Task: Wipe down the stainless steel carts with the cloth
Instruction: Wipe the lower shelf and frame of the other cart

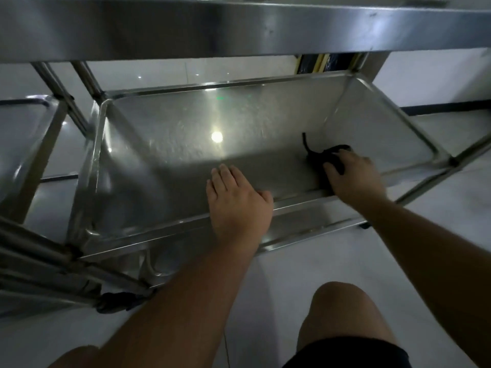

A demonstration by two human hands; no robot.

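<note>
A stainless steel cart fills the view; its lower tray shelf (164, 134) lies below me and its upper shelf edge (239, 25) runs across the top. A dark cloth (326, 155) lies bunched on the right part of the lower shelf, a thin strand trailing away from me. My right hand (353, 173) presses down on the cloth, fingers curled over it. My left hand (236, 197) rests flat over the shelf's near rim, fingers straight on the steel.
A second steel cart (24, 134) stands close on the left, its legs beside this cart's left posts. A black caster (117, 301) sits at the near left corner. Pale floor tiles (265, 301) surround the carts. My knees show at the bottom.
</note>
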